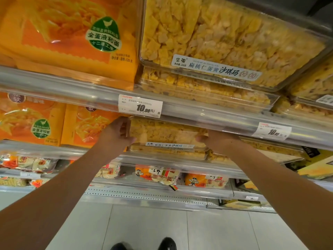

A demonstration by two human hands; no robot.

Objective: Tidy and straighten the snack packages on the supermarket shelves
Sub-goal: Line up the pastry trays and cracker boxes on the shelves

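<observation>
On the second shelf, under the price rail, a clear box of yellow snack is held at both ends. It sits on top of another such box, its label facing out. The left hand is curled round the left end, thumb low on the front corner; the right hand is wrapped on the right end, though its fingers are mostly hidden behind the box. The box looks close to square with the shelf edge, so this stack is judged nearly done.

Above, a tilted box is leaned on a flat stack and is probably still to be laid straight. Orange bags are seen to the left on both shelves, fairly upright. Lower down, small packets are lying loosely and unevenly, and more boxes to the right are askew. Most of the tidying is judged to be left.
</observation>
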